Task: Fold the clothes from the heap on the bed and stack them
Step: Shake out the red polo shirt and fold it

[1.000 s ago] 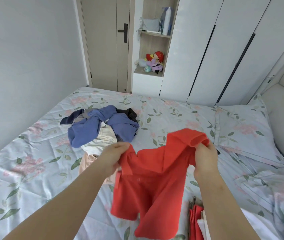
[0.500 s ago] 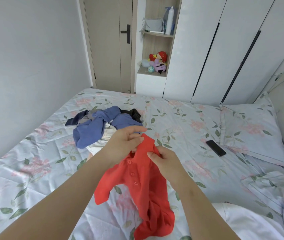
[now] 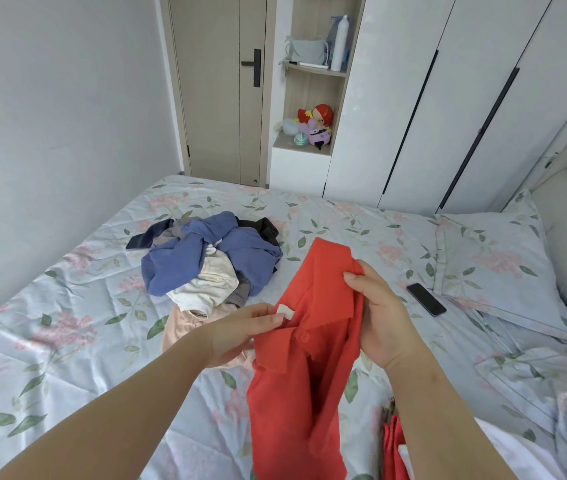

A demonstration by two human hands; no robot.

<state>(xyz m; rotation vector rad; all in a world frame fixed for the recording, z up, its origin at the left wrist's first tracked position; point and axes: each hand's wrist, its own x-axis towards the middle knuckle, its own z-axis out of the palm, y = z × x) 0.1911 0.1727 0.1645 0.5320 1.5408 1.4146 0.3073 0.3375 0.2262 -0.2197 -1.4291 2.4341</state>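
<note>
Shelves (image 3: pixel 313 81) set into the far wardrobe wall hold a few odds and ends: a tall white bottle (image 3: pixel 340 43) and a grey bag (image 3: pixel 304 51) on the upper one, a huddle of plush toys (image 3: pixel 316 128) on the lower. On the flowered bed (image 3: pixel 67 323) the heap (image 3: pixel 212 261) lies left of centre, with blue garments on top, cream and peach pieces under its near edge and something dark at the back. The red shirt (image 3: pixel 306 358) is lifted off the cover, nearer than the heap and to its right, hanging down toward the near edge. Both forearms reach in from the near side. The left hand (image 3: pixel 240 336) pinches the shirt by the collar, fingertips at a small white label (image 3: pixel 284 311). The right hand (image 3: pixel 384 320), palm turned inward, has its fingers curled round the bunched cloth at the collar's other side, holding that side higher. A dark phone (image 3: pixel 425 299) lies flat on the bed to the right, just beside the pillow (image 3: pixel 496 265). Some red fabric (image 3: pixel 392 448) shows at the near edge, partly hidden behind the right forearm.
</note>
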